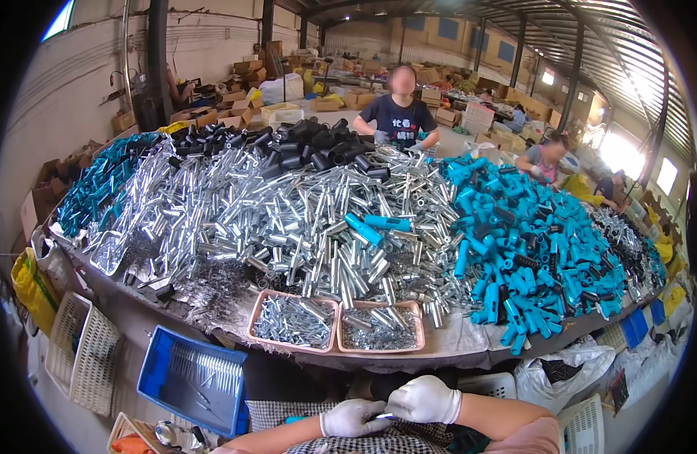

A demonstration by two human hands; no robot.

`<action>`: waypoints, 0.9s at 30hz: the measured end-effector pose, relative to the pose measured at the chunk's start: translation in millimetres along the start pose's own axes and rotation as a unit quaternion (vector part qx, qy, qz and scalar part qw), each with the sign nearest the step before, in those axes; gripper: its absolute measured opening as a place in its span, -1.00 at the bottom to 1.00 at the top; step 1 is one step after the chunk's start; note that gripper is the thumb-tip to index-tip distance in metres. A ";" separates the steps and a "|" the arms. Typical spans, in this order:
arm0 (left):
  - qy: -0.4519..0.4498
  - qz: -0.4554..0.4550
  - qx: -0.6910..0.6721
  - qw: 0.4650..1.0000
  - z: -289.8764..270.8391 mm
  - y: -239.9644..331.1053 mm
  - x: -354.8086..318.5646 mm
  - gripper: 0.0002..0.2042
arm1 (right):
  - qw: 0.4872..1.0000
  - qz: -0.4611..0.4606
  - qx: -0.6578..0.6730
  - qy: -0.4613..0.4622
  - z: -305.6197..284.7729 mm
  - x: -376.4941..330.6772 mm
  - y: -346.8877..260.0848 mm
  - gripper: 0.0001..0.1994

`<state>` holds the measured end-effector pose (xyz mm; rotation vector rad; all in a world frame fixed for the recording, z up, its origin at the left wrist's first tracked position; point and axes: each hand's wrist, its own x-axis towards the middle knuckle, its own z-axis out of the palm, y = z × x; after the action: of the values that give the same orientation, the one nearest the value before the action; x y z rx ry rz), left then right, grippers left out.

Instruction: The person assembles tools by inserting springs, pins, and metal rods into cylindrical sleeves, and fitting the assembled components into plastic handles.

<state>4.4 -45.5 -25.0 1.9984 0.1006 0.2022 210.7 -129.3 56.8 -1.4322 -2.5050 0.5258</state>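
Factory assembly hall: worktable (469,344) heaped with metal tubes (288,204), blue plastic fittings (530,257), cartons (348,98)

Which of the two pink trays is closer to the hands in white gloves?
The right pink tray. It lies almost straight above the gloved right hand and left hand; the left pink tray sits farther off, toward the blue crate.

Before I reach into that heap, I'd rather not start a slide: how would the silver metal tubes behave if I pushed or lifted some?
The silver metal tubes look round and smooth, so they would likely roll or slip over each other. They lie loosely heaped on the table, so pushing may shift neighbours toward the trays. Being shiny metal, they are probably stiff and fairly heavy by the handful.
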 end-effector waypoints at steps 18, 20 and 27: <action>-0.116 -0.097 -0.005 0.989 -20.9 -25.4 2.1 -0.47 | 0.992 0.088 0.087 0.032 5.6 -13.0 1.5 -0.77; -0.090 -0.096 -0.048 0.990 -20.8 -28.0 2.5 -0.49 | 0.997 -0.032 0.008 0.075 8.6 -10.8 7.6 -0.83; -0.252 -0.200 -0.241 0.916 -54.4 -10.3 10.7 -0.63 | 0.948 -0.227 -0.076 0.211 -17.0 -4.8 -10.8 -0.81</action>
<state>4.9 9.1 -10.9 1.4409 0.1134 -0.5103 210.6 -134.9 76.7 -0.8375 -2.4305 -0.0570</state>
